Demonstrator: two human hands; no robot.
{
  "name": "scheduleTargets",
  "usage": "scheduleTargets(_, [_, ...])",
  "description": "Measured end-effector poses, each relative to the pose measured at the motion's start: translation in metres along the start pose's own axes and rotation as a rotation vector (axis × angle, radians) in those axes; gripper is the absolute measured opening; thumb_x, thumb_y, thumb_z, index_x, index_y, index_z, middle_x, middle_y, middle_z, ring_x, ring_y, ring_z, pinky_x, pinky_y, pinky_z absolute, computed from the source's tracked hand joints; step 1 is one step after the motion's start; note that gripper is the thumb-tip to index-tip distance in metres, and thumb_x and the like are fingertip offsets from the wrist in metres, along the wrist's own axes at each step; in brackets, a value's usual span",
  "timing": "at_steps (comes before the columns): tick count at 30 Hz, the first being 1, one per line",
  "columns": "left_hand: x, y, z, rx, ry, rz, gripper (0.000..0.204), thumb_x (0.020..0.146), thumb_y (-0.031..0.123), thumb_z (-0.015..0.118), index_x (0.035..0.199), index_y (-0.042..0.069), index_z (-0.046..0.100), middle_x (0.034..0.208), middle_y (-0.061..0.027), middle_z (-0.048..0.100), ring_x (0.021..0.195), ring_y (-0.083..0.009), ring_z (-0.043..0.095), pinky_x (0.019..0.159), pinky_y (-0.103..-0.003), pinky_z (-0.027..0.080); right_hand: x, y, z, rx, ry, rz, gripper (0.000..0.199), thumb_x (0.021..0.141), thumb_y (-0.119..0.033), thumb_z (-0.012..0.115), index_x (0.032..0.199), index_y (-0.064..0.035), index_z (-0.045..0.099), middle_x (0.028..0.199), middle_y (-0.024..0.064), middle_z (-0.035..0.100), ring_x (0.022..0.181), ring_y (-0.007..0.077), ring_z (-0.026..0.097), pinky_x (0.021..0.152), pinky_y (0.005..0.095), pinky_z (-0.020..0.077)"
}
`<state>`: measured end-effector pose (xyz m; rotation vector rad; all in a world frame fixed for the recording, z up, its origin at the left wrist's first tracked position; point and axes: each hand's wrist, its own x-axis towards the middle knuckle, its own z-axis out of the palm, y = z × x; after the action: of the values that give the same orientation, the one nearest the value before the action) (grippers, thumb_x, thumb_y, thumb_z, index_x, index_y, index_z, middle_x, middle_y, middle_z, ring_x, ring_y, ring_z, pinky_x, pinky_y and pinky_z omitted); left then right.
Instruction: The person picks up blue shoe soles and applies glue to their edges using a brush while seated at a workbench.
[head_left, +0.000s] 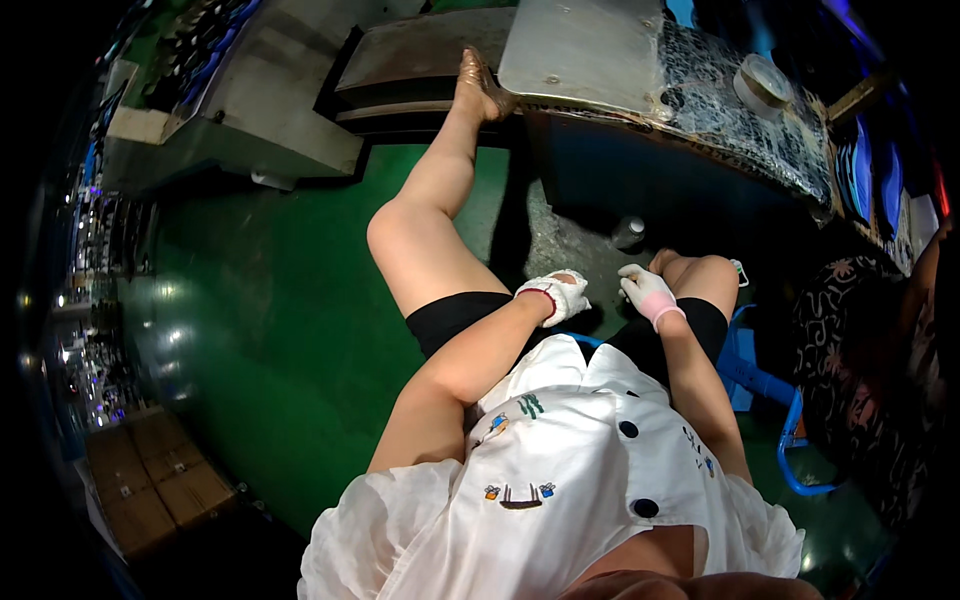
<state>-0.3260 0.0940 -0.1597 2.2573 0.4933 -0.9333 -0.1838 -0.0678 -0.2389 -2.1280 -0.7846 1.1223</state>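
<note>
My left hand [559,295], in a white knit glove with a red-edged cuff, is closed over my lap; some bare skin shows through the glove near the fingers. Across a small gap, my right hand [650,292] wears a white glove with a pink cuff. Its fingers are curled in toward the left hand, near my right thigh. Whatever either hand may hold is too small or too hidden to make out. The two hands do not touch.
A metal-topped workbench [585,55] stands ahead, with a roll of tape [762,84] on its plastic-covered right part. Beneath it is a bottle [628,232]. A grey machine [285,90] stands left, cardboard boxes [155,480] lower left. Blue stool legs [795,440] and a person [850,360] are right.
</note>
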Motion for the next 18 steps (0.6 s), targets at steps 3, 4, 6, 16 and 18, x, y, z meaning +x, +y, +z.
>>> scheduleTargets(3, [0.007,-0.005,0.011,0.161,0.073,0.206,0.038,0.082,0.033,0.061,0.094,-0.002,0.068,0.094,-0.0220,0.066,0.094,-0.0348,0.065,0.078,-0.043,0.052,0.001,0.000,0.003,0.101,0.038,-0.128,0.024,0.089,-0.014,0.054,0.109,-0.0027,0.060,0.078,0.0079,0.066,0.067,0.0146,0.063,0.065,0.0276,0.0496])
scheduleTargets(4, [-0.001,-0.001,0.011,0.203,0.150,0.280,0.036,0.081,0.033,0.062,0.091,-0.001,0.069,0.092,-0.0219,0.067,0.092,-0.0349,0.066,0.077,-0.043,0.053,0.001,0.002,0.003,0.127,0.048,-0.177,0.023,0.090,-0.014,0.054,0.108,-0.0026,0.060,0.076,0.0077,0.066,0.066,0.0133,0.062,0.063,0.0278,0.0494])
scheduleTargets(6, [-0.003,0.015,0.009,0.256,0.132,0.259,0.033,0.081,0.031,0.061,0.095,0.002,0.070,0.098,-0.0203,0.067,0.094,-0.0340,0.065,0.082,-0.041,0.052,0.003,0.001,0.001,0.116,0.042,-0.134,0.021,0.091,-0.013,0.053,0.107,-0.0022,0.061,0.078,0.0081,0.066,0.065,0.0126,0.061,0.062,0.0281,0.0495])
scheduleTargets(16, [0.061,-0.005,0.049,0.100,0.293,0.235,0.039,0.083,0.036,0.064,0.092,-0.002,0.069,0.092,-0.0214,0.067,0.093,-0.0341,0.066,0.080,-0.042,0.052,0.013,0.028,0.003,0.083,0.104,-0.236,0.022,0.089,-0.013,0.055,0.105,0.0001,0.062,0.077,0.0113,0.067,0.064,0.0146,0.062,0.061,0.0295,0.0510])
scheduleTargets(18, [0.055,0.020,0.028,0.166,0.182,0.206,0.041,0.083,0.036,0.064,0.100,-0.002,0.067,0.099,-0.0210,0.067,0.099,-0.0332,0.065,0.084,-0.042,0.052,0.008,0.042,-0.004,0.298,0.119,-0.173,0.021,0.089,-0.008,0.054,0.106,0.0022,0.059,0.077,0.0117,0.066,0.060,0.0150,0.060,0.057,0.0280,0.0497])
